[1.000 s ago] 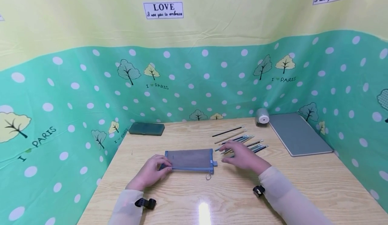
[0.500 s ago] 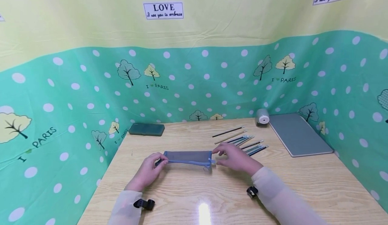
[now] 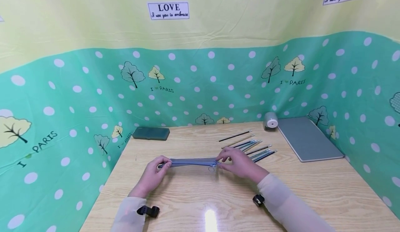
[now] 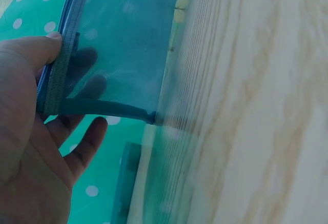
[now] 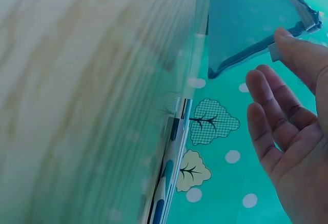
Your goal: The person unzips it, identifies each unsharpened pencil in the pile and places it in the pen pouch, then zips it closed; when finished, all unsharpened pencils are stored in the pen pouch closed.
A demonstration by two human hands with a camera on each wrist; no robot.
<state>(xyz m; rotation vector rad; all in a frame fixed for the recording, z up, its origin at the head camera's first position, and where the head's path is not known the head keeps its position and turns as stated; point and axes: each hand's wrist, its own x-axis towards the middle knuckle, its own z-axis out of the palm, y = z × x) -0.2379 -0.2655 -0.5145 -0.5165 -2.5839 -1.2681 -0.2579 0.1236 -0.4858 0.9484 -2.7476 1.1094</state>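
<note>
A blue mesh zip pouch (image 3: 192,163) is held between my two hands above the wooden table, its zipper edge raised and the mesh hanging below. My left hand (image 3: 153,176) pinches the zipper edge at the left end; the left wrist view shows the thumb in front and fingers behind the see-through mesh (image 4: 123,44). At the other end, my right hand (image 3: 239,162) grips the corner beside the zipper, thumb on a small side tab (image 5: 274,53), the index finger hidden. A metal ring (image 3: 211,169) dangles near that corner. Several pencils (image 3: 262,154) lie just behind the right hand.
A dark green case (image 3: 151,133) lies at the back left of the table. At the back right stand a grey and white pencil sharpener (image 3: 270,121) and, beside it, a flat grey board (image 3: 309,138). Patterned cloth (image 3: 200,82) surrounds the table's back and sides.
The right hand has come left from over the pencils to the pouch's right end and taken hold of it. The pouch's zipper edge has risen off the table, tilting up.
</note>
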